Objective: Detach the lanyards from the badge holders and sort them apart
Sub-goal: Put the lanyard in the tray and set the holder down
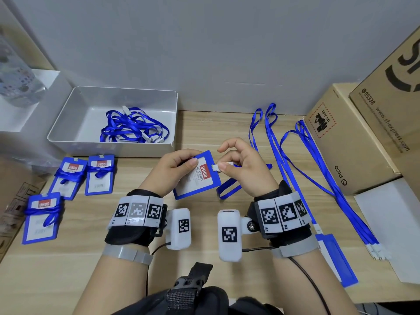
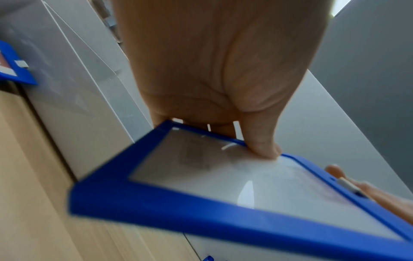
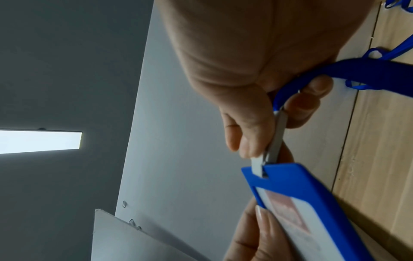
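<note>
My left hand grips a blue badge holder above the table's middle, thumb on its clear face. My right hand pinches the white lanyard clip at the holder's top slot. The clip's blue lanyard loops under my right hand. Three more holders wrapped in lanyards lie at the left. A white tray at the back left holds several loose lanyards. Long lanyards lie stretched out at the right.
A blue holder lies face down at the right front beside a white sheet. Cardboard boxes stand at the right, against the wall. A white stand with a bottle is at the far left.
</note>
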{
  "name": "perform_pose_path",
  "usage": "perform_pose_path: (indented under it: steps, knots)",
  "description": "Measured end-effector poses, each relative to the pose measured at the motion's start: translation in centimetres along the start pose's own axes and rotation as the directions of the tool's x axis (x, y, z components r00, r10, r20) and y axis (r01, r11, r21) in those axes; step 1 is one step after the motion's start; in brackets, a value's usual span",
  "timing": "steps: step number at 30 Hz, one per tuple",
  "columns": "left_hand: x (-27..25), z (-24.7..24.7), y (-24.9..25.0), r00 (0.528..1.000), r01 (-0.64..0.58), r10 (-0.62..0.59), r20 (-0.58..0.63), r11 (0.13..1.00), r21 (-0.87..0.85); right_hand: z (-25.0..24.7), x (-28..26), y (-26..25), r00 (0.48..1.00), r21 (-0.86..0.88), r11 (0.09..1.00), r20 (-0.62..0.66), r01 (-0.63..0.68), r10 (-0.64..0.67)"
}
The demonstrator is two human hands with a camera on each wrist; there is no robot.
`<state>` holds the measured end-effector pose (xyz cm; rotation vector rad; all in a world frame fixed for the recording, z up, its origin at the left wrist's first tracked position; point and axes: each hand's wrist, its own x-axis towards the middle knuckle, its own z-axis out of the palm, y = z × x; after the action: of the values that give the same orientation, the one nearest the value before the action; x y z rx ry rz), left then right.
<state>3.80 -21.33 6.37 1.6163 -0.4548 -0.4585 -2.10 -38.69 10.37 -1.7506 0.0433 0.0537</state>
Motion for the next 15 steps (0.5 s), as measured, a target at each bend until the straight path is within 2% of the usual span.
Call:
perform_pose_path:
  steps: [15]
  knots:
    - [-0.30,0.67,-0.13,1.000,0.000,0.000,0.021,1.000,0.000,-0.36,-0.71,-0.08,0.998,-0.027,0.999,-0.045,-0.039,0.037]
